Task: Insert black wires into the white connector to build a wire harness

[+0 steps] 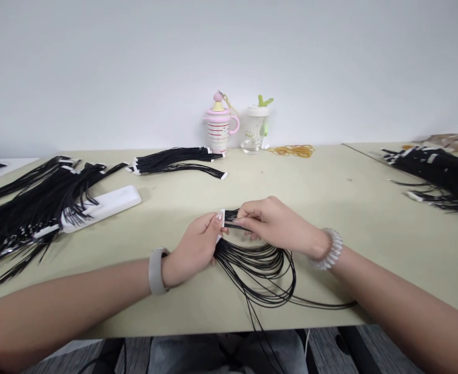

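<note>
Near the table's front middle, my left hand point(201, 240) pinches a white connector point(223, 218) between thumb and fingers. A second white piece shows just below that thumb, partly hidden. My right hand point(265, 218) is closed on thin black wires point(232, 214) that run out of the connector. Below both hands a bundle of black wires point(256, 265) fans out and loops to the right. A few loose strands hang over the front edge, and others reach under my right forearm.
A finished-looking wire bundle point(174, 160) lies behind my hands. More wires point(29, 208) cover the left, partly over a white case point(115, 205). Another pile point(443, 171) is at right. A pink-lidded cup point(218, 130), clear bottle point(255, 132) and rubber bands point(293, 150) are by the wall.
</note>
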`<action>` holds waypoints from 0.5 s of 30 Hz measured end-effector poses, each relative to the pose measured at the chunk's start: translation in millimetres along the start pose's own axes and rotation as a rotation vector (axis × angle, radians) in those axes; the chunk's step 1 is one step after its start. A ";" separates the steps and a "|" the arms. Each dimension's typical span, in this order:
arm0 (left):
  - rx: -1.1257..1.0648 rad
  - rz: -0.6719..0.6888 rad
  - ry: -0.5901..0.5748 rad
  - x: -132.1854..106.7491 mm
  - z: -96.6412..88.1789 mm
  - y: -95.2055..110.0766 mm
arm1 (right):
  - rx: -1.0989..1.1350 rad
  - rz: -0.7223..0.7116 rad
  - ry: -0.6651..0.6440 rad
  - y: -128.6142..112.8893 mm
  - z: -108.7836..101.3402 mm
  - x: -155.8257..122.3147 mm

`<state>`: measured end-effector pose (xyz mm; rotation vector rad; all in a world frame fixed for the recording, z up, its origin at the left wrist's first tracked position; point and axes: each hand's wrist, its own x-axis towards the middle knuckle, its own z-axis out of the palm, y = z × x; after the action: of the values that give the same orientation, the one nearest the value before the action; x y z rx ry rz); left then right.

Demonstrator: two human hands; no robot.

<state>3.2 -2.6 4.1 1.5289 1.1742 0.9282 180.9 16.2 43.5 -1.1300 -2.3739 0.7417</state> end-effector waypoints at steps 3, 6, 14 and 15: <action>0.006 -0.021 0.019 0.3 -0.7 1.0 | 0.026 0.065 -0.079 7.8 -6.6 -0.4; -0.019 -0.041 0.052 1.4 -1.0 2.1 | -0.138 -0.035 0.065 8.9 -13.4 -1.1; -0.206 -0.086 0.207 7.0 0.8 -4.5 | -0.243 0.057 0.053 -18.6 -36.0 -27.7; -0.208 -0.076 0.211 7.3 0.8 -5.3 | -0.264 0.054 0.015 -19.3 -34.3 -30.6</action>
<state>4.4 4.7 -1.1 1.2353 1.2327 1.1432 207.0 -8.5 78.1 -1.3036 -2.4903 0.4423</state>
